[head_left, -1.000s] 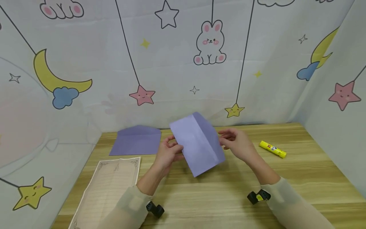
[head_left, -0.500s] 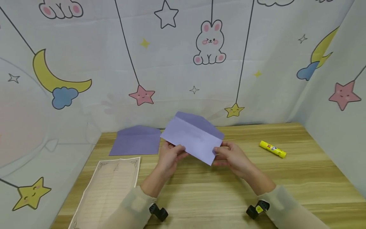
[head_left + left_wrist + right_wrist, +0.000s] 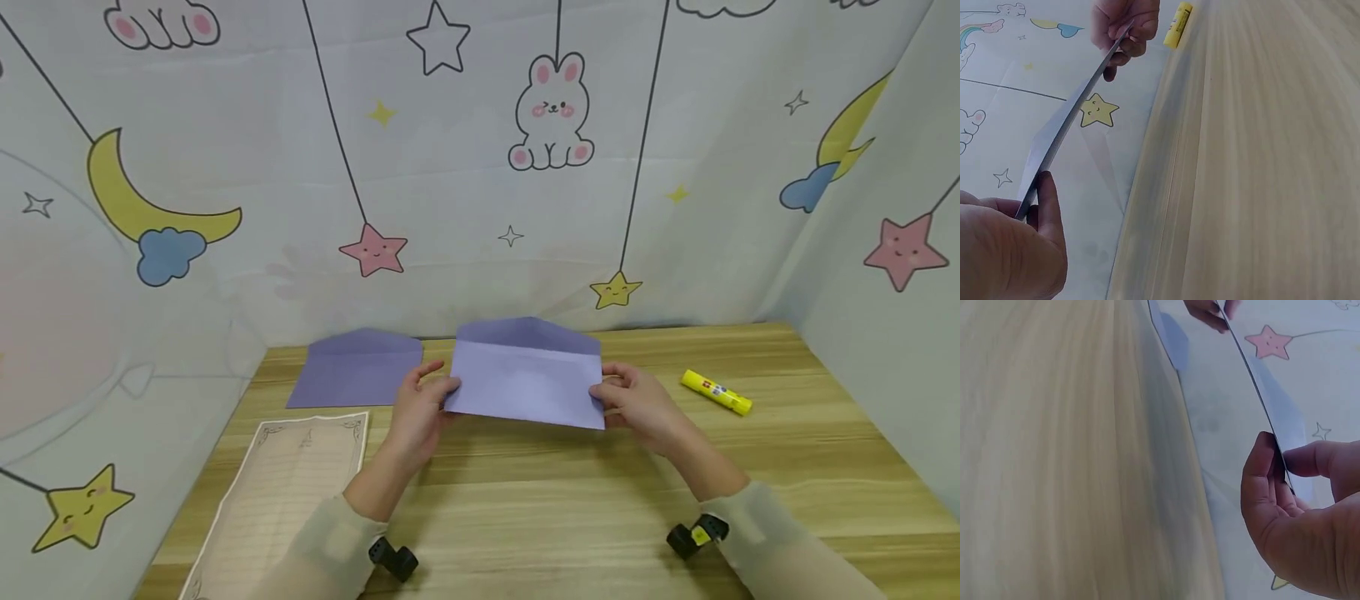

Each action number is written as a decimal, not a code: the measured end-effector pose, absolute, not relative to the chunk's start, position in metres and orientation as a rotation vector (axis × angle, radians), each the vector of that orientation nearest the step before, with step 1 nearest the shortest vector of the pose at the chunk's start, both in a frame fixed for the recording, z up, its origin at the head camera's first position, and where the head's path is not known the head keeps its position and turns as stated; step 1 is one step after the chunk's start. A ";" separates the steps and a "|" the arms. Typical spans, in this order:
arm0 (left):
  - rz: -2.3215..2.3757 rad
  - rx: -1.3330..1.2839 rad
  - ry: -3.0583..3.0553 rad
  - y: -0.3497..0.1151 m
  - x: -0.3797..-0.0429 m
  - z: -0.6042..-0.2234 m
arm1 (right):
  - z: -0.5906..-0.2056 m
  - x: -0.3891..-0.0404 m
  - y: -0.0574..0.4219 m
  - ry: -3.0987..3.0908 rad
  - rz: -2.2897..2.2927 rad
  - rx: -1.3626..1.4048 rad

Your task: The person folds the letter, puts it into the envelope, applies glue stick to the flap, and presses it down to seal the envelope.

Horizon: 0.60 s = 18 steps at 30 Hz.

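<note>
A light purple envelope (image 3: 527, 383) is held above the table, its pointed flap up at the far side. At its left edge my left hand (image 3: 420, 410) pinches it between thumb and fingers. My right hand (image 3: 639, 403) pinches the right edge the same way. Both wrist views show the envelope edge-on, raised off the wood, with the left hand (image 3: 1013, 247) near one end and the right hand (image 3: 1304, 515) near the other. The fingers behind the paper are partly hidden in the head view.
A second purple envelope (image 3: 360, 377) lies at the back left, flap up. In front of it is a lined letter sheet (image 3: 285, 500) with an ornate border. A yellow glue stick (image 3: 716, 392) lies on the right. Behind the wooden table (image 3: 525, 517) hangs a printed curtain (image 3: 465, 183).
The envelope has turned from a steep slant to nearly level, its flap now at the far side. My right hand has taken hold of its right edge; my left has shifted to the left edge.
</note>
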<state>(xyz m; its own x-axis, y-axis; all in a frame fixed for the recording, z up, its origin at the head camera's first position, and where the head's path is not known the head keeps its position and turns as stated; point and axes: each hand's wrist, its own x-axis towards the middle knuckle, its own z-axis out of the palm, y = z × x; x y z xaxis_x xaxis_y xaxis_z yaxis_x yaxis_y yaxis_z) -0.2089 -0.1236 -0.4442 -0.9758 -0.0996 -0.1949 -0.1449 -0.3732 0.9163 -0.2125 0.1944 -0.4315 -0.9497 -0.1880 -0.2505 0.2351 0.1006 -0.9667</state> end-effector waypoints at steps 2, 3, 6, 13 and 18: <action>2.496 -0.318 1.803 -0.128 -0.208 -0.445 | -0.432 -0.214 0.201 2.126 -1.871 0.042; 2.461 -0.307 1.834 -0.129 -0.208 -0.445 | -0.432 -0.215 0.203 2.149 -1.848 0.036; 2.341 -0.263 1.936 -0.133 -0.205 -0.446 | -0.433 -0.217 0.209 2.212 -1.797 0.026; 2.185 -0.193 2.084 -0.136 -0.202 -0.451 | -0.436 -0.217 0.211 2.385 -1.654 0.005; 2.086 -0.122 2.234 -0.135 -0.205 -0.455 | -0.440 -0.218 0.210 2.531 -1.512 -0.047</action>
